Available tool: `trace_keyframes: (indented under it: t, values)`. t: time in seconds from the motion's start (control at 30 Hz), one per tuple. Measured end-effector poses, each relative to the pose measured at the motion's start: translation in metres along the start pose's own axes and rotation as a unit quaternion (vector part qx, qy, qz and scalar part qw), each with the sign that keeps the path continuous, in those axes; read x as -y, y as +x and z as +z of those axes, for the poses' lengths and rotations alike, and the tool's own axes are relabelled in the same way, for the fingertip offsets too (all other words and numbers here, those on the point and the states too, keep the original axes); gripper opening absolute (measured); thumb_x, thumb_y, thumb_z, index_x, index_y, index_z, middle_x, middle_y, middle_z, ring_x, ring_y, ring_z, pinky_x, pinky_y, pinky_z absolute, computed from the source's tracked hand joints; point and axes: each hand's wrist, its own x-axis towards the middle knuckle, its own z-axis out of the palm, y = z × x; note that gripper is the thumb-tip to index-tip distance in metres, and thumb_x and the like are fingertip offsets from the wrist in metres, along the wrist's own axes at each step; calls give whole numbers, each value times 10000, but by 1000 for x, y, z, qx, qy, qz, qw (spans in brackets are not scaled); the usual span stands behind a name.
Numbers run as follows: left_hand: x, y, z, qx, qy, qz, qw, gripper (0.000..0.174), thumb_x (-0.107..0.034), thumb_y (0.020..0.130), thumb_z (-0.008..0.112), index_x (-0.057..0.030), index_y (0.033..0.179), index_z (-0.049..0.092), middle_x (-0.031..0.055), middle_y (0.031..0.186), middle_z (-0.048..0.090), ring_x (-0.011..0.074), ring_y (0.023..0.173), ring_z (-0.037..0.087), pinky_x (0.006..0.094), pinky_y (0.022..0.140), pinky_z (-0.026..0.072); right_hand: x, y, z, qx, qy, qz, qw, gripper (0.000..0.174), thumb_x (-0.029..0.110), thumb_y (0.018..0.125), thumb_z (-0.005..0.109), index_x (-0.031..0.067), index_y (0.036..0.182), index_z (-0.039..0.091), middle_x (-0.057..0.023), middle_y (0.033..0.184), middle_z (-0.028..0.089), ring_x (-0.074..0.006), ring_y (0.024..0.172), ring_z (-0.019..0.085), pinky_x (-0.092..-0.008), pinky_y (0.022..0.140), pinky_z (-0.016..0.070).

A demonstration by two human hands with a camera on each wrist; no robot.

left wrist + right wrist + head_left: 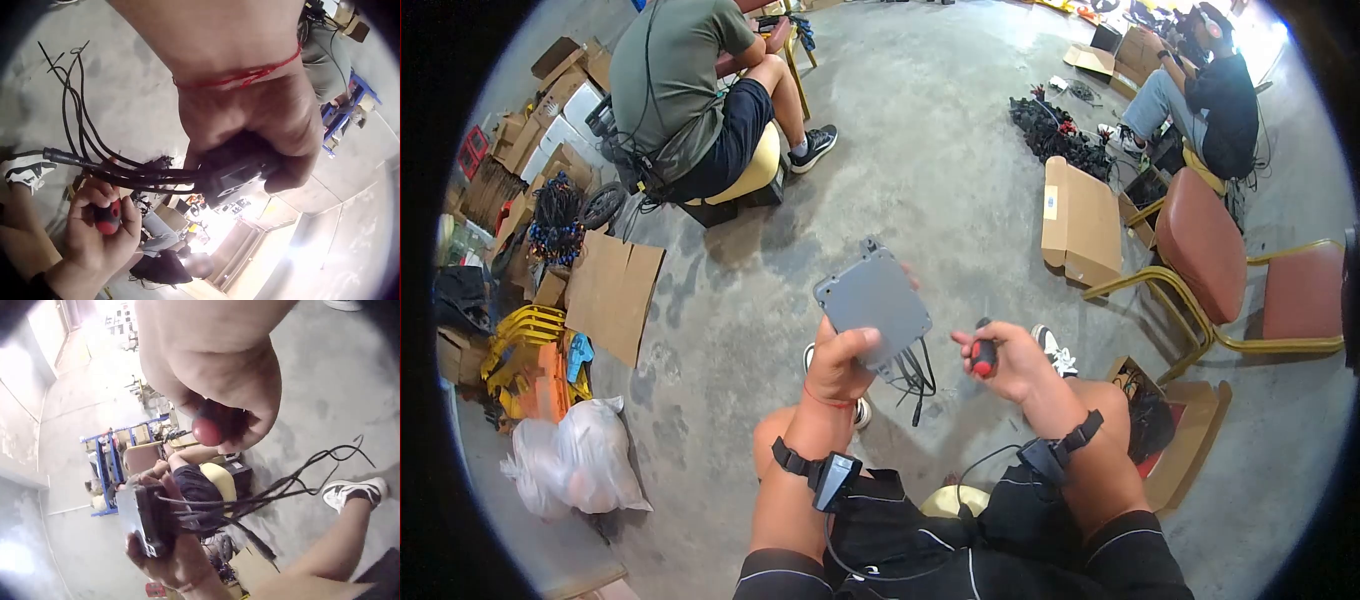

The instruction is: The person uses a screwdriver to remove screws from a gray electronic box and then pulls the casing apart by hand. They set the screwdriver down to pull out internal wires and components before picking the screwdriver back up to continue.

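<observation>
A flat grey electronics box (pixel 874 303) with small corner tabs is held up in my left hand (pixel 843 358), the thumb lying over its face. Several black cables (pixel 916 380) hang from the box's lower edge, and one ends in a thicker plug (pixel 57 154). In my right hand (pixel 1017 366) a screwdriver (pixel 983 357) with a red and black handle is gripped, to the right of the box and apart from it. The red handle end (pixel 207 432) shows between the fingers in the right wrist view.
Two people sit ahead, one (pixel 690 100) at left and one (pixel 1215 100) at far right. An open cardboard box (pixel 1083 222) and a brown chair (pixel 1200 245) stand at right. White plastic bags (pixel 580 460) and a cardboard sheet (pixel 613 290) lie on the left floor.
</observation>
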Motion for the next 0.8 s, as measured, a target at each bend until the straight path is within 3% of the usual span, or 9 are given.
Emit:
trace_keyframes:
  t: [0.07, 0.13, 0.17, 0.2, 0.23, 0.33, 0.37, 0.67, 0.8]
  values:
    - [-1, 1, -2, -10, -7, 6, 1000, 790, -158, 693, 695, 32, 1419, 448, 177, 1368, 541, 317, 1252, 562, 470, 1042, 491, -10, 0, -1, 8, -16, 27, 999, 330, 32, 856, 572, -26, 1170, 488, -230, 1213, 569, -227, 746, 583, -376, 693, 540]
    - [-2, 2, -4, -22, -14, 16, 1000, 775, -152, 701, 685, 32, 1416, 449, 177, 1364, 542, 317, 1253, 561, 481, 1039, 496, -13, -26, 17, 80, -192, -94, 974, 507, 23, 848, 577, -7, 1319, 391, -193, 1323, 532, -184, 800, 580, -311, 665, 510]
    - [-1, 2, -4, -35, -25, 23, 999, 784, -150, 708, 678, 25, 1428, 421, 203, 1380, 522, 340, 1251, 564, 558, 1031, 493, -13, -39, 24, 80, -192, -90, 974, 507, 23, 848, 577, -7, 1319, 391, -193, 1323, 532, -184, 800, 580, -311, 665, 510]
    - [-1, 2, -5, -48, -36, 31, 998, 794, -148, 714, 670, 19, 1440, 393, 229, 1396, 502, 364, 1250, 567, 634, 1022, 490, -13, -53, 32, 94, -273, -178, 941, 540, -2, 825, 605, 8, 1336, 430, -175, 1312, 543, -171, 805, 584, -294, 658, 497]
    - [-1, 1, -7, -52, -36, 31, 998, 794, -148, 714, 670, 19, 1440, 393, 229, 1396, 502, 364, 1250, 567, 634, 1022, 490, -13, -61, 36, 107, -350, -264, 892, 577, -27, 802, 632, 23, 1353, 470, -156, 1301, 554, -159, 809, 587, -277, 650, 485]
    - [-1, 0, -12, -72, -38, 10, 997, 740, -118, 741, 646, 23, 1429, 413, 224, 1369, 529, 361, 1247, 570, 613, 1027, 497, -3, -72, 23, 162, -370, -286, 869, 583, -45, 759, 695, 28, 1319, 547, -129, 1297, 560, -148, 826, 606, -264, 653, 478]
    - [1, 0, -16, -73, -38, 9, 997, 740, -118, 741, 646, 23, 1429, 413, 224, 1369, 529, 361, 1247, 570, 613, 1027, 497, 3, -76, 17, 193, -369, -255, 873, 490, 13, 812, 733, 21, 1285, 608, -61, 1271, 588, -157, 1128, 600, -306, 1007, 462]
    - [6, -3, -37, -109, 0, 16, 994, 720, -92, 748, 636, 30, 1427, 428, 190, 1349, 541, 332, 1256, 565, 569, 1020, 515, 15, -88, -4, 169, -501, -284, 800, 412, 39, 808, 753, 3, 1208, 665, -57, 1148, 675, -134, 1042, 626, -287, 945, 485]
    - [8, -3, -40, -115, 15, 14, 993, 720, -87, 742, 636, 33, 1423, 432, 178, 1352, 540, 327, 1257, 563, 562, 1021, 517, 19, -92, -1, 154, -488, -243, 824, 413, 43, 804, 756, 0, 1205, 667, -62, 1161, 677, -137, 1041, 630, -293, 947, 487]
